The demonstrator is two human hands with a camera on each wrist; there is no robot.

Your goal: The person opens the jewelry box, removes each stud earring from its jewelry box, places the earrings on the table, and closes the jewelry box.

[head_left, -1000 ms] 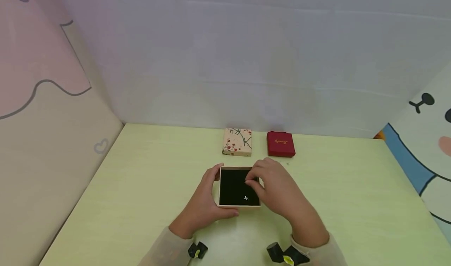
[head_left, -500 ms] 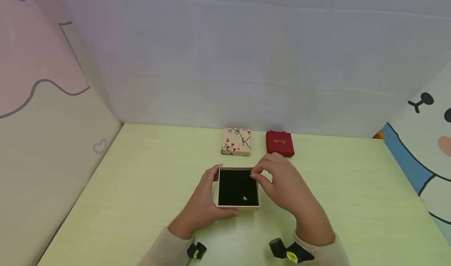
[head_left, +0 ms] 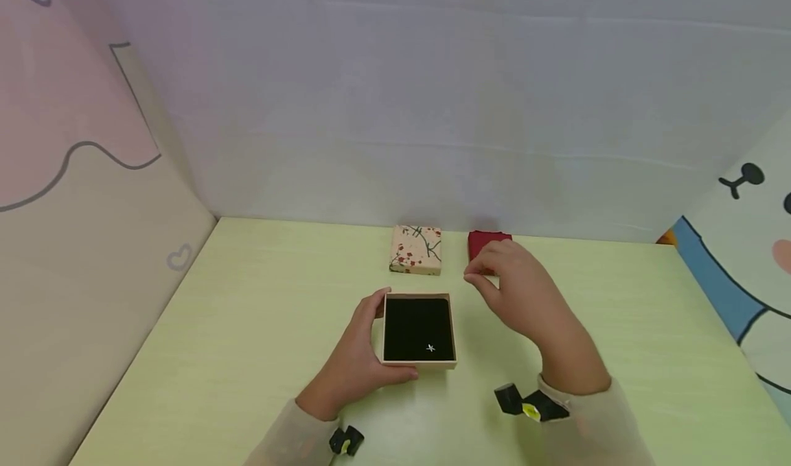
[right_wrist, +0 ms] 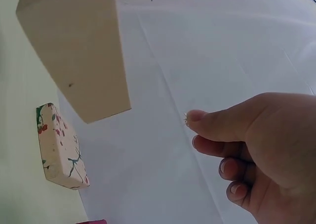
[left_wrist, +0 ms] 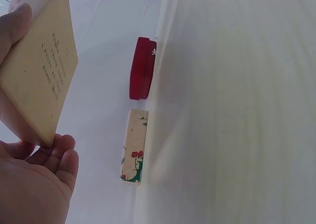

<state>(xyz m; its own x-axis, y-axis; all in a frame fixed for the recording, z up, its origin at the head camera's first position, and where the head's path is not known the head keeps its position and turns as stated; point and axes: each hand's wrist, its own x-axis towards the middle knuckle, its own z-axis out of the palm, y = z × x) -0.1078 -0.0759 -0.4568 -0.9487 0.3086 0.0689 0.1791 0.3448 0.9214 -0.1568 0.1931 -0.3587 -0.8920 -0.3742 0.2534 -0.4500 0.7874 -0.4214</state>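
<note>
My left hand [head_left: 358, 356] grips an uncovered jewelry box [head_left: 454, 364] by its left side and front, thumb along the front wall. The box has a black pad [head_left: 414, 322], and a small silvery star-shaped earring [head_left: 430, 348] sits on its lower right. In the left wrist view the box's printed underside [left_wrist: 42, 70] shows. My right hand [head_left: 519, 291] is up and right of the box, partly covering a red box [head_left: 478, 241]. Between thumb and index finger it pinches a tiny pale earring [right_wrist: 185, 119], mostly hidden by the fingertips.
A floral box lid [head_left: 415, 250] lies at the back of the pale green table [head_left: 278, 301], left of the red box. In the left wrist view a tiny star-shaped piece [left_wrist: 154, 52] shows by the red box. A white backdrop [head_left: 371, 109] rises behind.
My right hand has lifted from over the black pad and moved up and right, to in front of the red box, pinching the tiny earring. My left hand keeps the box in nearly the same place.
</note>
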